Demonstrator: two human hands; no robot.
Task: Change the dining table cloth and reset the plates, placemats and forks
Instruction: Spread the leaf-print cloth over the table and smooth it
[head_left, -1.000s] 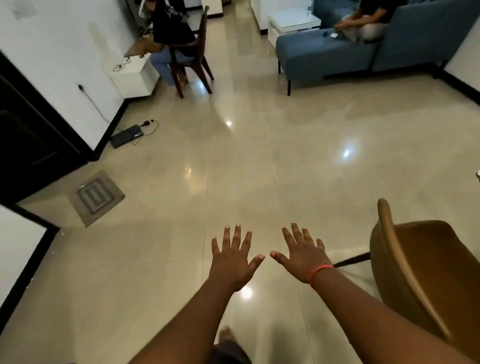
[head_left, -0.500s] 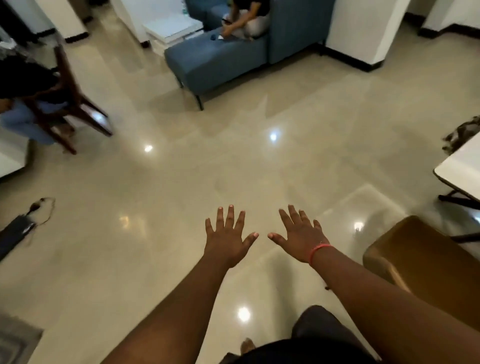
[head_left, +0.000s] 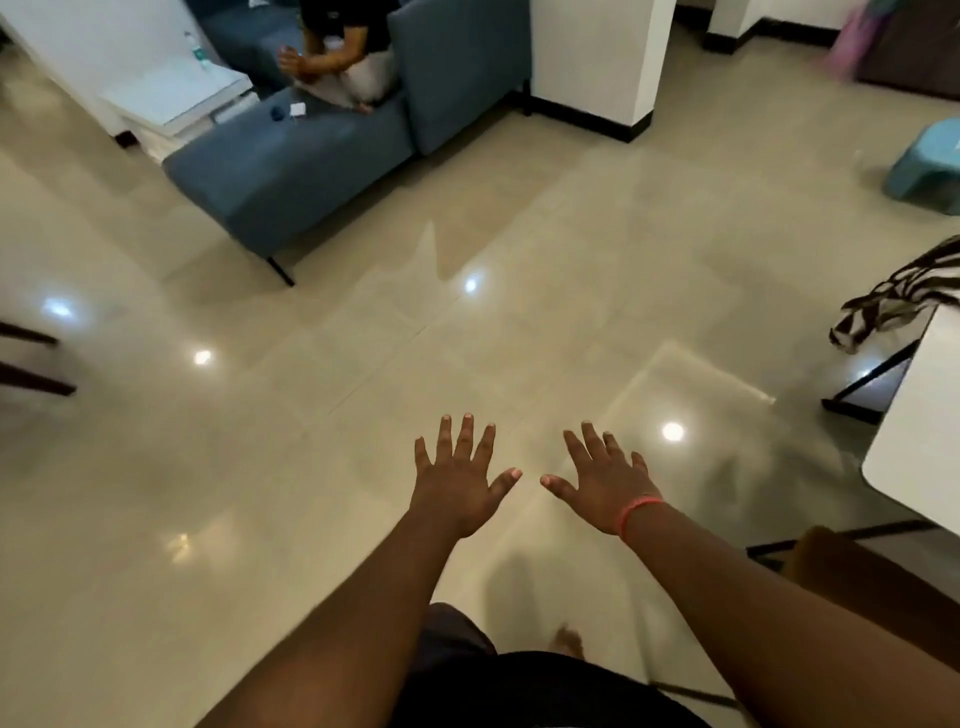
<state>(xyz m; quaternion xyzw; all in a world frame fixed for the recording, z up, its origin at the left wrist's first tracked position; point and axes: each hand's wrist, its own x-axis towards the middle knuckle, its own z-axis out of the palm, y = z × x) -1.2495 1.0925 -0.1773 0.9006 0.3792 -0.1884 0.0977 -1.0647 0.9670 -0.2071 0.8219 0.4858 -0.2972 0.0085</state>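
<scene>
Both hands out front, palms down, fingers spread — left hand (head_left: 457, 483) and right hand (head_left: 605, 486) hold nothing, over bare floor (head_left: 311, 415). White counter (head_left: 914, 431) at right edge — striped cloth (head_left: 893, 299) draped at its far end.

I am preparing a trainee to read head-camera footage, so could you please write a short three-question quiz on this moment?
1. True or false: the left hand grips a fork.
2. Which wrist carries the orange band? A) left B) right
3. What hangs over the far end of the white table at the right edge?

Key:
1. False: both hands are spread, fingers straight, holding nothing above the tiled floor.
2. B, on the right hand.
3. A black-and-white striped cloth.
</scene>
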